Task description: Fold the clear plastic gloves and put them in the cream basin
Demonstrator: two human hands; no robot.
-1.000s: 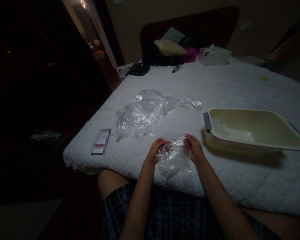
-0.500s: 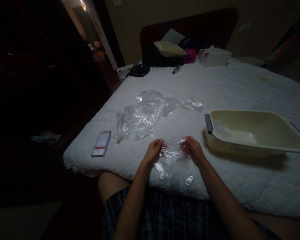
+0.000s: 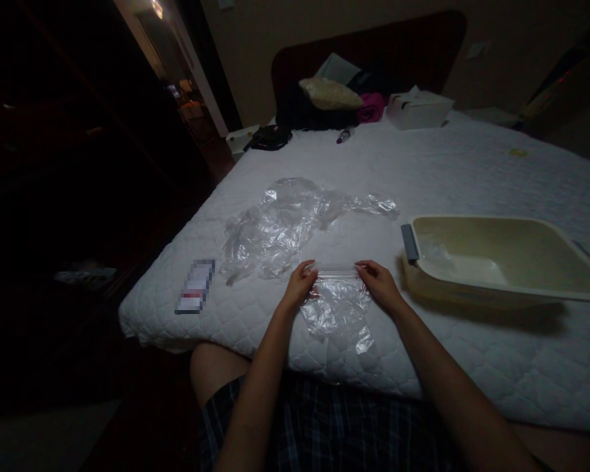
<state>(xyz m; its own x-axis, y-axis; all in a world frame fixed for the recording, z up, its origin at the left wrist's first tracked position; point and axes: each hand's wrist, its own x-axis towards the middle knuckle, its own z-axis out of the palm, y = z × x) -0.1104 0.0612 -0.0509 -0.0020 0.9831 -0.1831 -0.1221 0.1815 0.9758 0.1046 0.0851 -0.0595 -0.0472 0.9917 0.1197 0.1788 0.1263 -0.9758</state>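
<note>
Between my hands a clear plastic bag (image 3: 337,308) is stretched out near the front of the bed, its top edge folded into a narrow band. My left hand (image 3: 302,283) pinches the left end of that band, and my right hand (image 3: 373,278) pinches the right end. The lower part of the bag hangs crumpled over the white quilted cover toward my lap. Just beyond my hands lies a loose spread of other clear plastic bags (image 3: 285,219).
A cream plastic basin (image 3: 511,295) with grey handles stands on the bed (image 3: 452,177) at right, some clear plastic inside. To the left lies a phone-like rectangle (image 3: 195,286), blurred out. A white box (image 3: 420,109), a pink roll (image 3: 372,107) and a pillow (image 3: 330,93) sit by the headboard.
The bag's upper edge has gone from a single flat sheet to a folded band. Both hands have shifted slightly, still pinching its ends.
</note>
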